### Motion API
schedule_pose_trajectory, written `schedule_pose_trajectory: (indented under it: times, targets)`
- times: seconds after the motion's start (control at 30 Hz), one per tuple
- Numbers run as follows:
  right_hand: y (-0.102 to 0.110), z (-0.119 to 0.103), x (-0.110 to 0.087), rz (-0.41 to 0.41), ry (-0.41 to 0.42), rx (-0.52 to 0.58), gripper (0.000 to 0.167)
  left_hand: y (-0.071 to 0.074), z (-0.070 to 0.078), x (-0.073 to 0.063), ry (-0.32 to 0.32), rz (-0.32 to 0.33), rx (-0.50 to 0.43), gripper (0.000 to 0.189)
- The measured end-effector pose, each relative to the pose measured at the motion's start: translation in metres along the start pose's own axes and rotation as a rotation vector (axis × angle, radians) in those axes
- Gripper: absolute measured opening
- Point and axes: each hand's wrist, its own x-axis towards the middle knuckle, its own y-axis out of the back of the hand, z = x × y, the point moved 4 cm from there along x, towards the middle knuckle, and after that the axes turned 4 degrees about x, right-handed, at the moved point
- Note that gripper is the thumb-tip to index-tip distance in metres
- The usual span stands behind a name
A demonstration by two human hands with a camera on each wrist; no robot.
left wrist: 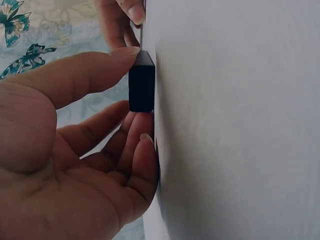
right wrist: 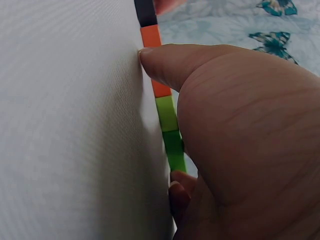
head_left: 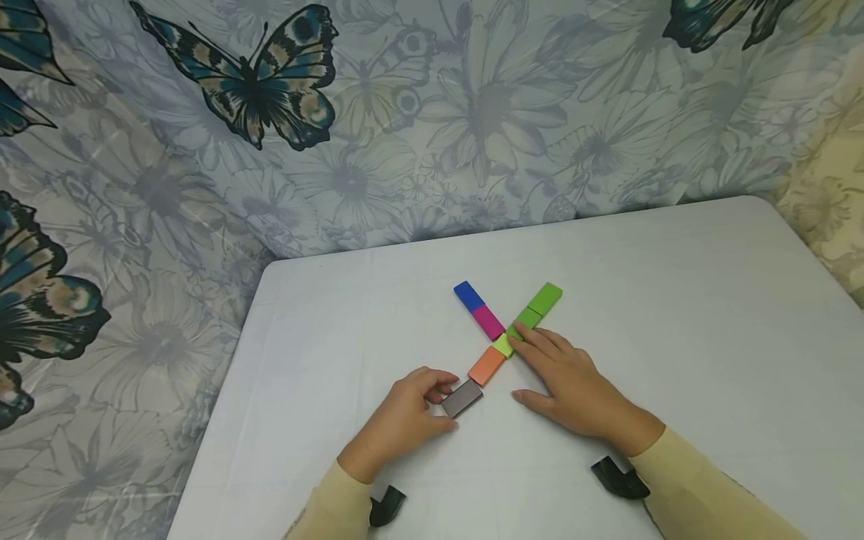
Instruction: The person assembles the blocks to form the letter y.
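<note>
With thumb and fingers on opposite sides, my left hand (head_left: pixel 406 409) pinches a grey rectangular block (head_left: pixel 462 398); its end looks almost black in the left wrist view. That block sits at the near end of a diagonal row, against or very close to an orange block (head_left: pixel 487 366). Beyond the orange one come a yellow-green block (head_left: pixel 502 346) and green blocks (head_left: pixel 545 298). My right hand (head_left: pixel 574 386) rests its fingertips on the yellow-green and nearer green part of the row, fingers fairly straight, thumb held apart. Those fingers partly cover the blocks.
A magenta block (head_left: pixel 488 322) and a blue block (head_left: pixel 469 295) form a branch slanting up-left from the row's middle. Everything lies on a white-covered table (head_left: pixel 324 330). Behind it hangs a butterfly-print cloth (head_left: pixel 472 135). Black devices (head_left: pixel 619 478) hang at both wrists.
</note>
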Motion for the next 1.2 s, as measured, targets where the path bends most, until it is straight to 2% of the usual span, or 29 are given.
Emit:
schedule_pose_trajectory:
  times: [0.17,0.37,0.53,1.2]
  targets:
    - [0.0005,0.0,0.0,0.002,0.002,0.003,0.084,-0.0004,0.0009,0.0011,-0.002,-0.017,0.014,0.053]
    - [0.0002,-0.0003,0.0003,0.002,0.003,0.0,0.084,-0.003,0.0042,0.003,0.007,0.012,0.044,0.053]
    - [-0.0001,-0.0007,0.0005,-0.001,-0.003,-0.001,0.084,-0.0044,0.005,0.0031,0.018,0.025,0.042,0.053]
    - [0.0013,-0.0025,-0.0003,0.004,-0.002,0.004,0.084,-0.0066,0.0086,0.0041,0.016,0.01,0.045,0.054]
